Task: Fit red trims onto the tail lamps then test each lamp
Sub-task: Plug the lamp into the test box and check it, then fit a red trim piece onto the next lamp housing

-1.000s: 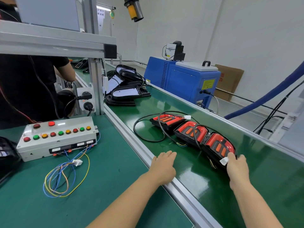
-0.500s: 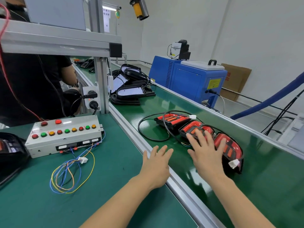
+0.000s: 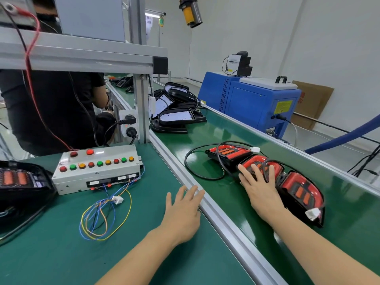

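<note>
Lamps (image 3: 259,167): right hand (image 3: 261,188), fingers spread, now flat on middle one, shifted from 3 o'clock lamp; left hand (image 3: 183,210) open; pickup next.

a green counter (image 3: 61,254) sits beside a green conveyor belt (image 3: 226,128), split by an aluminium rail (image 3: 216,212). on the counter lie a grey button box (image 3: 96,171), a loop of coloured wires (image 3: 102,219) and a dark tail lamp (image 3: 18,182) at the left edge. on the belt lie three red-trimmed tail lamps (image 3: 302,192) in a row with black cables (image 3: 191,167), and further off a pile of black housings (image 3: 176,112).
</note>
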